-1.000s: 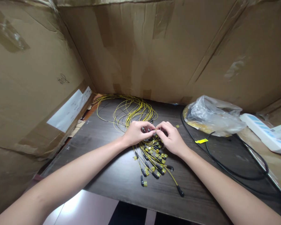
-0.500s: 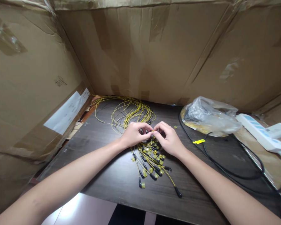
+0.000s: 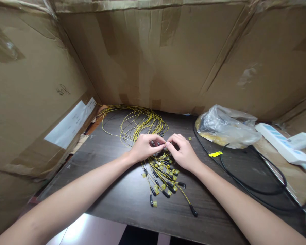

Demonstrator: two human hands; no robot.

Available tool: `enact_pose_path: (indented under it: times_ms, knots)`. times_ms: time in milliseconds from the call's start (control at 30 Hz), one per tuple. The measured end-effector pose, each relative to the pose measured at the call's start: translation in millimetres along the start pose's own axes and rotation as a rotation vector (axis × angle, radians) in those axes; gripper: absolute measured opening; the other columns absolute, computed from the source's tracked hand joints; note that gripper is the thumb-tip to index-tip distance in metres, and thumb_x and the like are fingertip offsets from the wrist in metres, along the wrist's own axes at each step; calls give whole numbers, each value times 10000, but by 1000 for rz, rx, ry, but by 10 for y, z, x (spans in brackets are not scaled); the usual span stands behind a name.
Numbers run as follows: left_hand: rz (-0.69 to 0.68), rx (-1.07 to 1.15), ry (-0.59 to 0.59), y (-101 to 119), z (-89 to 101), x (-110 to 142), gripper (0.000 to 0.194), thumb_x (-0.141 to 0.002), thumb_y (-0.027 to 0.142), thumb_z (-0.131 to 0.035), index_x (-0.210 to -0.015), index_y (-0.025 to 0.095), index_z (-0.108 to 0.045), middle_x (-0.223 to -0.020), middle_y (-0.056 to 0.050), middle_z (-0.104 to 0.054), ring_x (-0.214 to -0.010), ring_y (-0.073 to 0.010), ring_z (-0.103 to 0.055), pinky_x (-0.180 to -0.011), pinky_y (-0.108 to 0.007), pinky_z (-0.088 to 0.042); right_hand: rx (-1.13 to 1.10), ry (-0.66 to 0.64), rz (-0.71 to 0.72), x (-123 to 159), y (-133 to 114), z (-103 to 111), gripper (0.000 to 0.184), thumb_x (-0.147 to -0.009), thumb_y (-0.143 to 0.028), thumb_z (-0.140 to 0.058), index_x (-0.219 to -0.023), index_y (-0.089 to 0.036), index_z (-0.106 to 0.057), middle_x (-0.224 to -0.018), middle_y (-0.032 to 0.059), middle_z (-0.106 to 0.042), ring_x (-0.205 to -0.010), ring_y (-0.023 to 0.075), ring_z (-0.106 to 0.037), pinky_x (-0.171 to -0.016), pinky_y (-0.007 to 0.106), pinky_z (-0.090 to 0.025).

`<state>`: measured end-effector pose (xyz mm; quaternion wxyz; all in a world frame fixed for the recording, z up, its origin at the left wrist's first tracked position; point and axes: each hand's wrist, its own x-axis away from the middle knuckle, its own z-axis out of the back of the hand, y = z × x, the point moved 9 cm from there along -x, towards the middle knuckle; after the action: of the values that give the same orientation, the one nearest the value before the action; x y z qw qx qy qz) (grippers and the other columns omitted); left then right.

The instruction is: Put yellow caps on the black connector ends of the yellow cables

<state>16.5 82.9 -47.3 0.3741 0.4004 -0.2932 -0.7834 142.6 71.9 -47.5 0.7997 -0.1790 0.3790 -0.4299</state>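
Note:
My left hand (image 3: pixel 145 147) and my right hand (image 3: pixel 180 149) meet fingertip to fingertip over a bundle of thin yellow wires (image 3: pixel 149 124). Both pinch at the same spot. What lies between the fingertips is mostly hidden; only a small yellowish bit shows. Below my hands the wires fan out toward the table's front, ending in black angled connectors (image 3: pixel 193 210). Many of these carry small clear-yellow plastic caps (image 3: pixel 155 203). Behind my hands the wires curve away in loose loops to the back left.
One loose yellow cap (image 3: pixel 190 138) lies right of my hands on the dark table (image 3: pixel 112 190). Farther right are a clear plastic bag (image 3: pixel 226 126), a black cable (image 3: pixel 244 185) with a yellow tag (image 3: pixel 215 154), and a white power strip (image 3: pixel 283 144). Cardboard walls (image 3: pixel 142 61) stand behind and left.
Both hands stay pinched together over the wires, with only slight fingertip movement. The whole view has shifted a little, so everything appears slightly farther left.

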Motion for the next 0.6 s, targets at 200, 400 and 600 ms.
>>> enact_pose_path:
  times_ms: [200,400,600]
  knots:
    - [-6,9,-3,4,-7,1,146,-837,268,-733,-902,143,-772,-693,-16,-726,-535,-72,-590,-544,-177,-472,-7,-5,-9,1,16,-6,250,-951,-288,-511,-716,-212,-549,-733,29,-602,-764,203,-510,-736,359,-376]
    - [42,28,9,-24,8,-5,176,-822,277,-754,-925,135,-754,-755,-32,-748,-627,-103,-662,-587,-186,-515,-18,-2,-24,-2,32,-8,248,-947,-283,-511,-713,-211,-551,-732,28,-599,-773,204,-515,-739,354,-378]
    - [47,27,4,-35,1,0,172,-833,292,-736,-905,140,-769,-717,-30,-742,-575,-97,-642,-579,-197,-524,-22,8,-19,-4,29,4,211,-944,-282,-518,-754,-211,-575,-754,32,-599,-771,204,-522,-734,354,-395]
